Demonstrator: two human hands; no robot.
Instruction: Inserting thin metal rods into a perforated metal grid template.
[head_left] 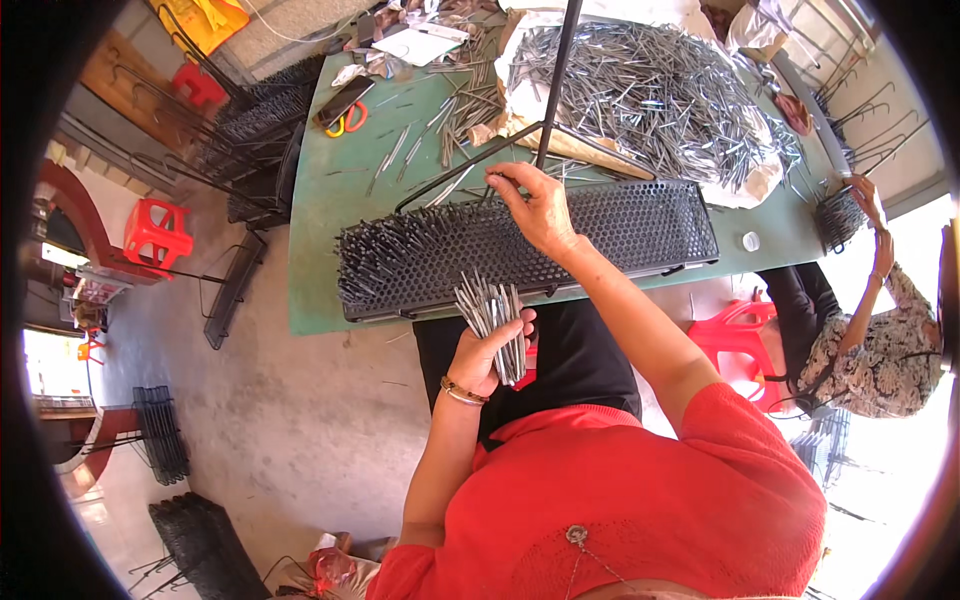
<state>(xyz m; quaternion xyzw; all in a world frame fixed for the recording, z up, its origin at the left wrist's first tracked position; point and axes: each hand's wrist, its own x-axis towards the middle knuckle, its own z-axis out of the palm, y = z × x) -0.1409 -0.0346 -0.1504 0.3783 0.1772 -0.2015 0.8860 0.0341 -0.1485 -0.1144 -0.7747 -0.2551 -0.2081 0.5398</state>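
Note:
My left hand (484, 350) is wrapped round a bundle of thin grey rods (490, 315) just in front of the rack. A long black perforated rack (600, 225) lies along the table's near edge. Many dark rods (385, 250) stand upright in the holes at its left end, while holes toward the right show bare. Over the rack's far edge is my right hand (540, 208), thumb and fingertips pinched together. Whatever is in that pinch is too small to make out. From behind the rack rises a black metal bar (557, 80).
A big heap of loose rods (640, 100) lies on paper on the green table (330, 240). Scissors (352, 117) and a phone (343, 103) are at the left. At the right, another person (870, 340) handles a similar rack (840, 218). Red stools (158, 238) and black racks (205, 545) stand around.

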